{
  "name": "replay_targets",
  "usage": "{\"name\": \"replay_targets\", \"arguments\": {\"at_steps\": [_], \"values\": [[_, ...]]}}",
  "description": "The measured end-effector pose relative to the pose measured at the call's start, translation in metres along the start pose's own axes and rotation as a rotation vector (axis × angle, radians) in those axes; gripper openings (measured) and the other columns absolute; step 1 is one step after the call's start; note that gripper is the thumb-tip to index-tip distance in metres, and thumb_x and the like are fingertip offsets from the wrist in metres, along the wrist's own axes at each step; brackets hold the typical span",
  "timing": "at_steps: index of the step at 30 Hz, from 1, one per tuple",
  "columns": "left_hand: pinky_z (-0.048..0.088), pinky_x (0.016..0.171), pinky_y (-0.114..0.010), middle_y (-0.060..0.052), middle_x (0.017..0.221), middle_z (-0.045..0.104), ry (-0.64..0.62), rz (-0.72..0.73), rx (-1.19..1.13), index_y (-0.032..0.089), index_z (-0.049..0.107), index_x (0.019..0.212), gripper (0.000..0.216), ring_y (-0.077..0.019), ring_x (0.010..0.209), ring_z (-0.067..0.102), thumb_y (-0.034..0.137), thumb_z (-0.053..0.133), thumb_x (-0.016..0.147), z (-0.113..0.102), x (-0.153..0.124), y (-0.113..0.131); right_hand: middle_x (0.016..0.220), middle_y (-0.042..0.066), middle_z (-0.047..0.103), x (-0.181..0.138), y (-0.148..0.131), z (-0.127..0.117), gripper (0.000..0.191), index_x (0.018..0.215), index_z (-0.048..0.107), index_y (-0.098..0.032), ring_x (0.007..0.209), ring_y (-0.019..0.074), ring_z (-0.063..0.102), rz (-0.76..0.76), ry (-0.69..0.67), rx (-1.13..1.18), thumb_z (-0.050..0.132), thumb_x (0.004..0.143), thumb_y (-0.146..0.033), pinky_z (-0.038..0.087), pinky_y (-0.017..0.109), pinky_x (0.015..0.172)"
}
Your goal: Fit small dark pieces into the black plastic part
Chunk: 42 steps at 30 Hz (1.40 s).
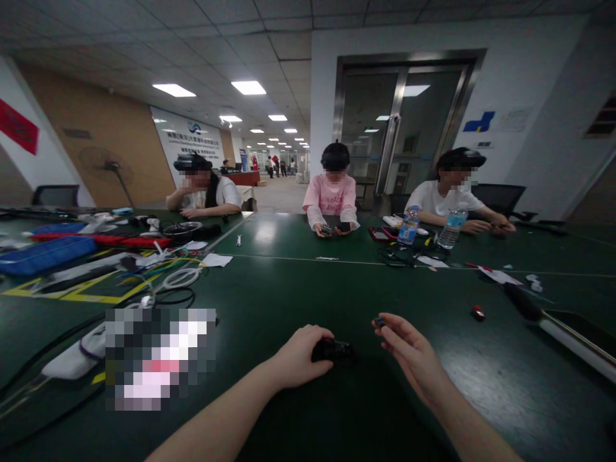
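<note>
On the dark green table, my left hand (305, 356) is closed round one end of a small black object (339, 350); its exact kind is too dark to make out. To the right and slightly above the table, my right hand (409, 350) pinches a tiny dark blue piece (379, 322) between thumb and fingertips. The two hands are apart, with a gap between the black object and the blue piece. A small red and silver item (478, 312) lies on the table to the right of my right hand.
A white power strip (77, 353) and tangled cables (180, 277) lie at left, near blue trays (48, 255). Two water bottles (452, 229) stand at back right. A flat device (582, 340) lies at the right edge. Three people with headsets sit across the table (289, 282).
</note>
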<state>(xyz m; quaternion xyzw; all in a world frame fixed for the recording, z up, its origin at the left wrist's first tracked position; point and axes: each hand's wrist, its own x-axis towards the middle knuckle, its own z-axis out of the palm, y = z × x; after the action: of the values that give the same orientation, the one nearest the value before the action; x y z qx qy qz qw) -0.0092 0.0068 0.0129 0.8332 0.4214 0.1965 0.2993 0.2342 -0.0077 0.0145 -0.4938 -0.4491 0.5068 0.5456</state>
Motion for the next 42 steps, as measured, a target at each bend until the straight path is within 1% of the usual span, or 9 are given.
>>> {"name": "replay_targets", "arguments": {"at_steps": [4, 9, 12, 15, 19, 24, 27, 32, 42], "values": [[0.042, 0.088, -0.036, -0.005, 0.109, 0.058, 0.016, 0.035, 0.009, 0.023, 0.053, 0.114, 0.04, -0.023, 0.1, 0.052, 0.025, 0.065, 0.076, 0.002, 0.002, -0.004, 0.099, 0.006, 0.068, -0.003, -0.003, 0.005, 0.048, 0.096, 0.065, -0.025, 0.091, 0.0247, 0.059, 0.017, 0.016, 0.006, 0.076, 0.057, -0.051, 0.046, 0.036, 0.075], [0.041, 0.089, -0.036, -0.005, 0.111, 0.057, 0.002, 0.032, 0.002, 0.023, 0.052, 0.117, 0.042, -0.0232, 0.102, 0.052, 0.026, 0.065, 0.077, 0.001, 0.001, -0.002, 0.096, 0.005, 0.066, -0.004, -0.006, 0.006, 0.045, 0.092, 0.066, -0.025, 0.09, 0.0255, 0.058, 0.021, 0.037, 0.006, 0.076, 0.056, -0.049, 0.046, 0.036, 0.073], [0.041, 0.091, -0.038, -0.006, 0.113, 0.057, -0.003, 0.026, -0.002, 0.024, 0.05, 0.12, 0.044, -0.0235, 0.104, 0.051, 0.026, 0.064, 0.078, 0.0, 0.001, 0.0, 0.096, 0.005, 0.065, -0.002, -0.002, 0.003, 0.043, 0.092, 0.066, -0.025, 0.09, 0.0251, 0.058, 0.029, 0.044, 0.032, 0.076, 0.057, -0.047, 0.047, 0.036, 0.073], [0.041, 0.093, -0.039, -0.006, 0.116, 0.056, -0.001, 0.021, -0.009, 0.025, 0.049, 0.122, 0.047, -0.0237, 0.107, 0.05, 0.025, 0.064, 0.078, 0.0, 0.001, 0.0, 0.099, 0.004, 0.064, 0.0, 0.002, 0.001, 0.041, 0.097, 0.065, -0.027, 0.092, 0.0238, 0.058, 0.036, 0.03, 0.082, 0.075, 0.061, -0.045, 0.047, 0.035, 0.075], [0.04, 0.094, -0.039, -0.006, 0.117, 0.055, 0.005, 0.009, -0.006, 0.025, 0.05, 0.122, 0.047, -0.0242, 0.108, 0.05, 0.025, 0.065, 0.077, 0.001, 0.001, -0.001, 0.101, 0.004, 0.063, 0.0, 0.004, 0.0, 0.043, 0.101, 0.064, -0.028, 0.093, 0.0244, 0.058, 0.028, 0.035, 0.081, 0.075, 0.063, -0.044, 0.047, 0.036, 0.076], [0.041, 0.093, -0.039, -0.006, 0.115, 0.056, -0.003, -0.031, -0.006, 0.025, 0.051, 0.12, 0.045, -0.0242, 0.107, 0.05, 0.027, 0.065, 0.077, 0.0, 0.0, 0.001, 0.099, 0.004, 0.063, -0.001, 0.002, 0.002, 0.044, 0.099, 0.065, -0.026, 0.092, 0.0242, 0.058, 0.051, 0.031, 0.117, 0.077, 0.059, -0.043, 0.047, 0.035, 0.075], [0.04, 0.094, -0.039, -0.006, 0.115, 0.056, -0.011, -0.018, -0.004, 0.025, 0.052, 0.119, 0.044, -0.0242, 0.108, 0.05, 0.026, 0.066, 0.077, -0.001, 0.001, 0.001, 0.099, 0.004, 0.063, -0.002, 0.002, 0.004, 0.044, 0.097, 0.065, -0.027, 0.092, 0.0233, 0.058, 0.074, 0.023, 0.134, 0.078, 0.059, -0.042, 0.047, 0.034, 0.075], [0.041, 0.092, -0.039, -0.006, 0.113, 0.057, 0.011, 0.002, 0.012, 0.023, 0.053, 0.117, 0.044, -0.0244, 0.105, 0.051, 0.024, 0.067, 0.075, 0.001, 0.002, 0.0, 0.098, 0.004, 0.064, -0.003, 0.002, 0.009, 0.047, 0.096, 0.065, -0.026, 0.091, 0.0245, 0.058, 0.073, 0.019, 0.109, 0.078, 0.055, -0.045, 0.047, 0.036, 0.074], [0.041, 0.092, -0.039, -0.006, 0.115, 0.057, 0.02, 0.018, 0.006, 0.024, 0.052, 0.118, 0.045, -0.0247, 0.107, 0.051, 0.026, 0.067, 0.075, 0.003, 0.003, -0.004, 0.099, 0.003, 0.065, -0.003, 0.006, 0.007, 0.04, 0.096, 0.067, -0.028, 0.093, 0.0238, 0.058, 0.094, -0.014, 0.122, 0.078, 0.059, -0.039, 0.047, 0.036, 0.077]]}}
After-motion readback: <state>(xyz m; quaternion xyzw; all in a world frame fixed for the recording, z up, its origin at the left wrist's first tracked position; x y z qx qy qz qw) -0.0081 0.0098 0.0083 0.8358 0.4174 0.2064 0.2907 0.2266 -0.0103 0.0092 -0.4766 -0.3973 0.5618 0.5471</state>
